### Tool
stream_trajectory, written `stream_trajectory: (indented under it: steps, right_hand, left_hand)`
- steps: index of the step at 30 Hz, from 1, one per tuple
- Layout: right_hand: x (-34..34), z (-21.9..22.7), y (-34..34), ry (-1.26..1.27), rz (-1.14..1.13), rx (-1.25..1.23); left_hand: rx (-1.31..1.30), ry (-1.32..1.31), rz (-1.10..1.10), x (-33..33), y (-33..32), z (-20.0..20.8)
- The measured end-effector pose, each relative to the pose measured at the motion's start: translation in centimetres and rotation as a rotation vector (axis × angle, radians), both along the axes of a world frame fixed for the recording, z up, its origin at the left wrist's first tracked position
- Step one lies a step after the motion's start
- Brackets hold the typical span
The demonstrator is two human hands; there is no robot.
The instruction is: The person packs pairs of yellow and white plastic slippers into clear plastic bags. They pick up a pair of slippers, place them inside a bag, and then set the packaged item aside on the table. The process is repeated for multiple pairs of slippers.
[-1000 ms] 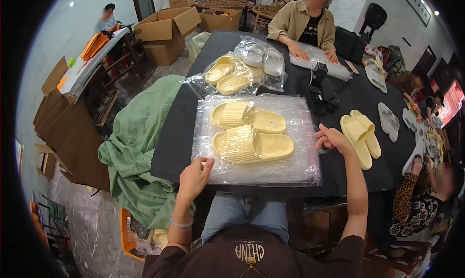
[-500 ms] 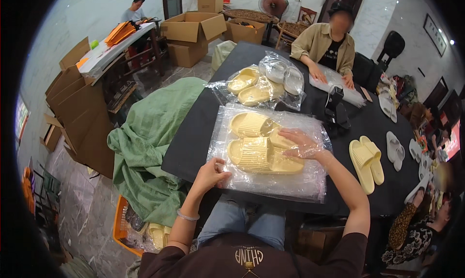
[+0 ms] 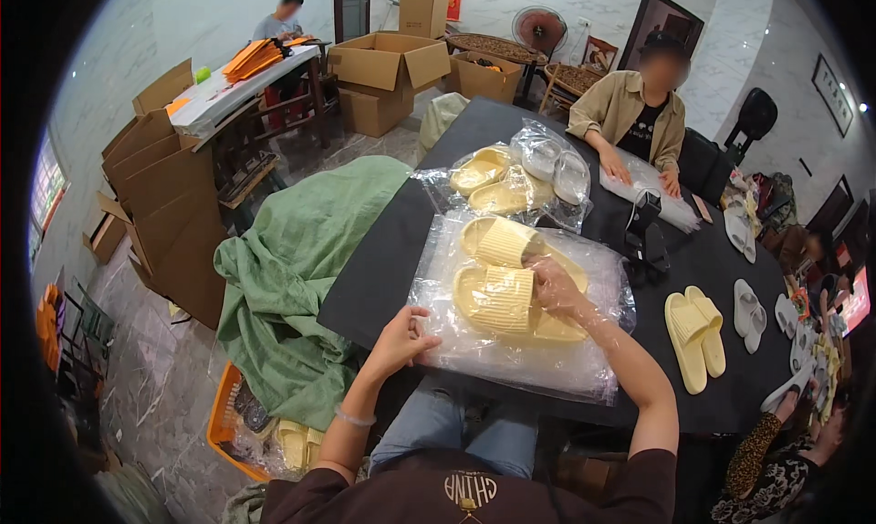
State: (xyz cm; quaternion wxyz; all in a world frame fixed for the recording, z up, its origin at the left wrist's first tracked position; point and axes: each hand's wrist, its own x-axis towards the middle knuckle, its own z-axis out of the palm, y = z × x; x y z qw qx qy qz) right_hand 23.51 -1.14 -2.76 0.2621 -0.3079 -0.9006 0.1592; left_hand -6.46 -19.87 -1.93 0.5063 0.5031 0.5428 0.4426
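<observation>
A pair of pale yellow ridged slippers (image 3: 495,298) lies in a clear plastic bag (image 3: 573,376), on a stack of more clear bags. My right hand (image 3: 558,287) reaches inside the bag, with film over its wrist and forearm. Its fingers are bent down against the slippers beside the straps; the fingertips are partly hidden. My left hand (image 3: 403,340) is at the bag's left front edge, thumb and fingers closed on the film. Just beyond lie bagged yellow slippers (image 3: 511,193) and bagged grey slippers (image 3: 572,177).
Loose yellow slippers (image 3: 695,337) and grey slippers (image 3: 749,316) rest on the black table (image 3: 365,291) at right. A black device (image 3: 644,232) stands behind them. Across sits a person (image 3: 639,113) handling clear bags. Green cloth (image 3: 283,277) and an orange basket (image 3: 224,414) are at left.
My right hand has gone from lying flat with spread fingers to curled fingers by the slipper straps. My left hand stays at the bag's edge. The whole view has shifted slightly.
</observation>
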Motion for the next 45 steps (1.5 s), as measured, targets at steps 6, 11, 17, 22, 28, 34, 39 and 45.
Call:
stream_trajectory:
  steps: [6, 11, 17, 22, 28, 34, 39, 45]
  right_hand:
    - [-0.7, 2.5, -1.2, 0.008, 0.089, 0.109]
    - [-0.9, -0.7, -0.4, -0.011, 0.105, -0.064]
    - [-2.0, -1.2, -0.6, -0.096, 0.039, 0.092]
    - [0.7, -4.2, 1.6, -0.021, 0.078, 0.084]
    - [8.1, -1.9, -0.3, -0.150, 0.021, 0.240]
    - [17.1, 4.9, -4.2, -0.207, -0.224, 0.121]
    - [21.4, 13.9, -7.7, -0.031, -0.558, 0.308]
    - [11.9, 22.1, -8.7, 0.252, -0.628, 0.245]
  left_hand:
    - [0.170, 0.085, 0.262, -0.5, -2.8, 2.1]
    - [0.166, 0.754, 0.100, -0.8, -3.0, 1.1]
    - [0.591, 0.840, 0.315, -0.2, 1.5, 2.5]
    - [0.521, 1.036, 0.002, 1.9, 5.6, -3.6]
    - [0.392, 1.115, -0.070, 2.1, 5.2, -3.6]
    - [0.369, 1.094, -0.091, 2.3, 4.6, -2.7]
    - [0.296, 1.173, -0.201, 2.6, 4.9, -1.2]
    - [0.353, 1.268, -0.176, 3.1, 6.1, -0.7]
